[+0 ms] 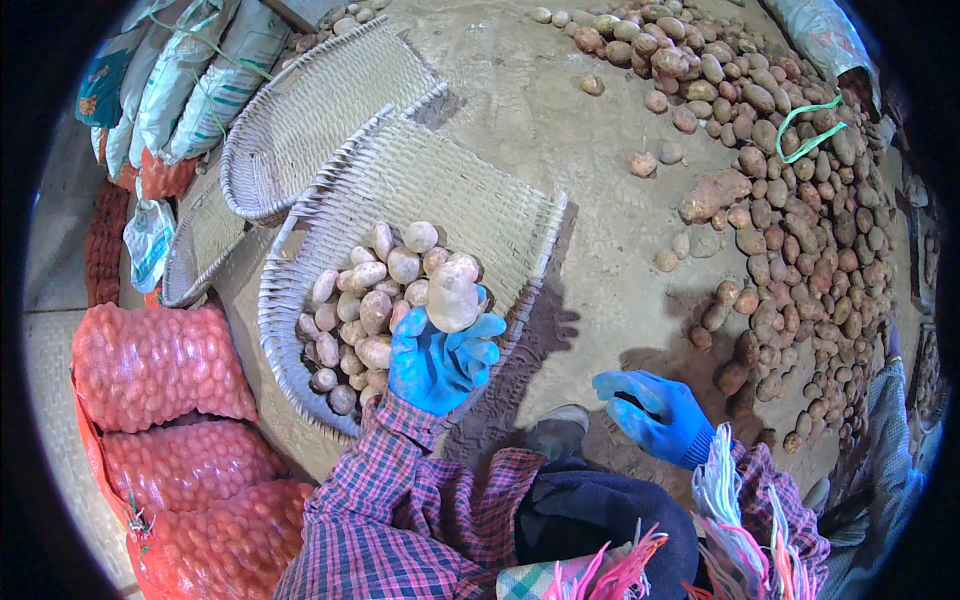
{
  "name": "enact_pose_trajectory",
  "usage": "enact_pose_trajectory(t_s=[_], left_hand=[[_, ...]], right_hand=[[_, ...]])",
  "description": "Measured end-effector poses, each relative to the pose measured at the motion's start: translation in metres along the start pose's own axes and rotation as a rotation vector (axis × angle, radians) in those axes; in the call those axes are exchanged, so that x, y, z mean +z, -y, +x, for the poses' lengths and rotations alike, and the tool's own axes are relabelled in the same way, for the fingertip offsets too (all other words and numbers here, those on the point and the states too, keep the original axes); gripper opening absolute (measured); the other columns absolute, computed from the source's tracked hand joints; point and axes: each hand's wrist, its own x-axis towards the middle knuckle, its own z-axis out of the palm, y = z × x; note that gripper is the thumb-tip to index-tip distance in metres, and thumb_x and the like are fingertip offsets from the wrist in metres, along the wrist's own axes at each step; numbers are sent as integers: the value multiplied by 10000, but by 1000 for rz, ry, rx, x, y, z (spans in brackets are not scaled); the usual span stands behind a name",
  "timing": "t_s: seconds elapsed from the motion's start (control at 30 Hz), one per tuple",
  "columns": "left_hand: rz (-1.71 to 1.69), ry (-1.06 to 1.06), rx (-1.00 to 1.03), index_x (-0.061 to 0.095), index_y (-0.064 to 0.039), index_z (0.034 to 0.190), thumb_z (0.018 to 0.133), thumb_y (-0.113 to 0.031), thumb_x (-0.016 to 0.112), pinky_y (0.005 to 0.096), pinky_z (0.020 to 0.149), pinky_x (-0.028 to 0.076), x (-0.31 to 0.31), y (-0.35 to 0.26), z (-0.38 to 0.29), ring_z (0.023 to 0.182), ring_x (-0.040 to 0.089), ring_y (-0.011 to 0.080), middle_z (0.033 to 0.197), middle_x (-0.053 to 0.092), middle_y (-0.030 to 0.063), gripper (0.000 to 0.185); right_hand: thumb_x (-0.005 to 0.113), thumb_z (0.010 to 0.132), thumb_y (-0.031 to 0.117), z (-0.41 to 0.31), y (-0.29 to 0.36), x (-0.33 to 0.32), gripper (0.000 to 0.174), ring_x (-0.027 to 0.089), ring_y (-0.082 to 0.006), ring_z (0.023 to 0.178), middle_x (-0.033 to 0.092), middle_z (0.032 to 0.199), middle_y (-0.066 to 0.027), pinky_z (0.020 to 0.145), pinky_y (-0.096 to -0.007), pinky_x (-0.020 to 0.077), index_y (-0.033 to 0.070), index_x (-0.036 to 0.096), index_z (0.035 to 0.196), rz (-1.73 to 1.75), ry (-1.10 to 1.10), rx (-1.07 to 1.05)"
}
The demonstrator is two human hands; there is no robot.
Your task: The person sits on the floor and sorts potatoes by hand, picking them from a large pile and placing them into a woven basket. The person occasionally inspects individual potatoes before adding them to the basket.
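My left hand [442, 361], in a blue work glove, is over the near side of a woven wicker scoop basket [480, 202]. A large pale knobbly potato [451, 297] is held at its fingers, with a blue fingertip showing at the potato's right side. Under and beside it, a heap of smaller potatoes [349, 307] fills the basket's rounded left end. My right hand [654, 414], gloved the same way, is over the floor to the right of the basket. Its thumb and fingers are apart, and I see nothing in it.
A large pile of loose potatoes [795, 225] spreads along the right, with a green strap [806, 142] on it. More wicker baskets [322, 112] lie at upper left. Filled red mesh sacks [161, 367] stack at lower left, white woven sacks [225, 82] above. Another person's sleeve [885, 427] shows at right.
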Motion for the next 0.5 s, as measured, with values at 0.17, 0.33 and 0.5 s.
enact_pose_trajectory(t_s=[0.17, 0.33, 0.5], left_hand=[[475, -90, 196, 426, 10, 1444, 949, -364, 639, 387, 767, 620, 9, 7, 1, 964, 698, 269, 1252, 641, 196, 656], [853, -169, 375, 514, -13, 1359, 919, -302, 687, 308, 716, 582, 20, 12, 3, 900, 675, 171, 1069, 666, 103, 554], [862, -250, 345, 528, -25, 1335, 925, -329, 685, 304, 660, 578, 22, 14, 2, 814, 679, 174, 1057, 678, 112, 533]], right_hand=[[613, 990, 152, -1, 0, 0, 305, 621, -138, 991, 691, 1117, -87, 897, -305, 511, 19, 641, 1263, -36, -5, -10], [609, 992, 148, -1, -2, 2, 301, 624, -142, 964, 688, 1102, -90, 877, -301, 514, 20, 641, 1263, -48, -22, -34], [623, 961, 196, 0, -3, 2, 346, 665, -238, 978, 684, 1120, -132, 876, -345, 532, 38, 630, 1269, -80, -9, -51]])
